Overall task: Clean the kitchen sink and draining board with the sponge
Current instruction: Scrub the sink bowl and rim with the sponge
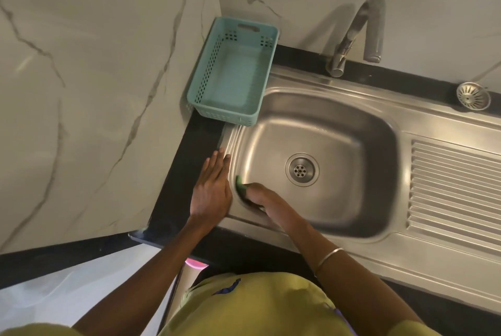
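The steel sink [352,129] fills the middle of the head view, with its drain [301,169] in the bowl floor. To the right lies the ribbed draining board [455,189]. My right hand [267,198] is inside the bowl at the near left wall, gripping a green sponge [240,184] pressed against the steel. My left hand [212,189] lies flat, fingers apart, on the sink's left rim and the black counter, holding nothing.
An empty teal plastic basket [233,70] stands on the black counter at the sink's far left corner. A chrome tap [357,34] rises behind the bowl. A loose metal strainer [473,95] sits at the far right. Marble wall panels close the left and back.
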